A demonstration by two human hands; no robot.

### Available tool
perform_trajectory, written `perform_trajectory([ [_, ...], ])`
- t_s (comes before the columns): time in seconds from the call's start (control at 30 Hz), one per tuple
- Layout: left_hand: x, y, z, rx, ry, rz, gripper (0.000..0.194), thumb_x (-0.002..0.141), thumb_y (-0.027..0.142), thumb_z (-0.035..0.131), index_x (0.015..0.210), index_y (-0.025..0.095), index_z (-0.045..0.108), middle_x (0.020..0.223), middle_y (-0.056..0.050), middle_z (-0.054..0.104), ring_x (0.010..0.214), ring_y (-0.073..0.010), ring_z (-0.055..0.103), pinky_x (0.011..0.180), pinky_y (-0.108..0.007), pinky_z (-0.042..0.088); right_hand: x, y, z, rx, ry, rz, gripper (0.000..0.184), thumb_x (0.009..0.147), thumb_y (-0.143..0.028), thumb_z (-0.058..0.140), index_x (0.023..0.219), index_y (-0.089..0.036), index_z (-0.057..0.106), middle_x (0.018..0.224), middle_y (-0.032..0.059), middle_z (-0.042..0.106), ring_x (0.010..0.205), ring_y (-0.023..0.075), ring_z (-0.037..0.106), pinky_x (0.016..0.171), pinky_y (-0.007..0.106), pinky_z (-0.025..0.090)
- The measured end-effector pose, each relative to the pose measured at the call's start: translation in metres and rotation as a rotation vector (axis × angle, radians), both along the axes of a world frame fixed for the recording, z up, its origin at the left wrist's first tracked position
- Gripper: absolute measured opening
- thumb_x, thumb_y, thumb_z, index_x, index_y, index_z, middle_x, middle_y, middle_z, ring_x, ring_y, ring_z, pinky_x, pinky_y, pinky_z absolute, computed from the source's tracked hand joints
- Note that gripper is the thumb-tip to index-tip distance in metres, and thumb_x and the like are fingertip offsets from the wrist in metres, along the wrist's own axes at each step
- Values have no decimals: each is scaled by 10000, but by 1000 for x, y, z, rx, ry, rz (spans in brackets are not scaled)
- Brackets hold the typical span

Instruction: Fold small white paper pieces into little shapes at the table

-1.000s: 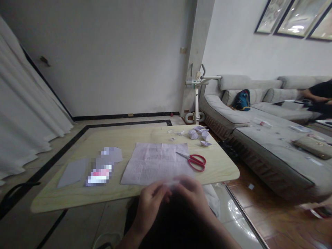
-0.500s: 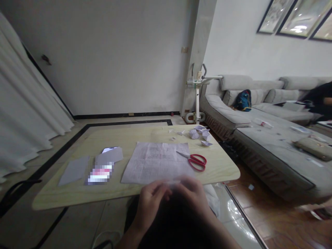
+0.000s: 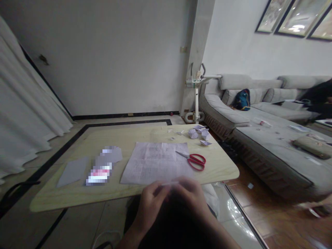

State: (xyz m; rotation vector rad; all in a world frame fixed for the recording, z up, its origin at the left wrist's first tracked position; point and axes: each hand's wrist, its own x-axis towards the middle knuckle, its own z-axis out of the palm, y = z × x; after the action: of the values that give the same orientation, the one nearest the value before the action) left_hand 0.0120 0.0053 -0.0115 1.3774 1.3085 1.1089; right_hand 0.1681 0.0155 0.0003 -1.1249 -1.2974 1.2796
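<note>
My left hand [image 3: 149,204] and my right hand [image 3: 190,193] are held together just in front of the near edge of the pale wooden table [image 3: 77,197]. Both pinch a small piece of pale paper [image 3: 169,182] between their fingertips; most of it is hidden by the fingers. Just beyond the hands a large creased sheet of paper [image 3: 155,162] lies flat on the table. Red-handled scissors [image 3: 194,160] rest to its right. Several small folded paper shapes [image 3: 199,134] sit at the table's far right corner.
A grey paper sheet [image 3: 73,171] and more papers [image 3: 107,159] lie on the table's left. A grey sofa [image 3: 272,138] with a blue bag [image 3: 242,99] stands at the right, and a person in dark clothes [image 3: 320,100] sits at its far end. A white curtain [image 3: 23,114] hangs left.
The hands stay together at the table's near edge, fingers shifting slightly on the small paper. The view sways a little; nothing on the table has moved.
</note>
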Motion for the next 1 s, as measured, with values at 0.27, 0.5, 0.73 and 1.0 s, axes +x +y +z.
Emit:
perform_trajectory([
  [0.27, -3, 2, -2, -4, 19, -1, 254, 848, 398, 618, 847, 175, 738, 651, -3, 695, 615, -159, 632, 577, -223, 505, 1, 0, 0, 27, -2, 23, 254, 796, -356, 675, 681, -137, 732, 645, 35, 691, 623, 168, 615, 584, 238, 482],
  [0.5, 0, 1, 1, -47, 100, -18, 246, 842, 404, 625, 830, 178, 721, 698, -10, 728, 666, -180, 670, 602, -230, 503, 1, 0, -5, 81, -25, -12, 256, 818, -352, 662, 672, -147, 711, 614, 20, 662, 593, 156, 587, 565, 235, 459],
  [0.73, 0, 1, -2, -24, 165, 16, 309, 863, 430, 589, 738, 170, 700, 627, -8, 687, 633, -183, 650, 578, -236, 478, 2, 1, -4, 87, -72, -11, 238, 815, -340, 666, 705, -139, 733, 674, 39, 682, 654, 171, 604, 607, 247, 463],
  [1.0, 2, 0, -1, 4, 175, 7, 309, 891, 394, 543, 680, 184, 625, 601, 1, 650, 579, -165, 614, 542, -229, 439, -1, 1, -9, 27, 12, -14, 237, 800, -333, 685, 656, -145, 692, 605, 14, 658, 583, 149, 590, 549, 230, 451],
])
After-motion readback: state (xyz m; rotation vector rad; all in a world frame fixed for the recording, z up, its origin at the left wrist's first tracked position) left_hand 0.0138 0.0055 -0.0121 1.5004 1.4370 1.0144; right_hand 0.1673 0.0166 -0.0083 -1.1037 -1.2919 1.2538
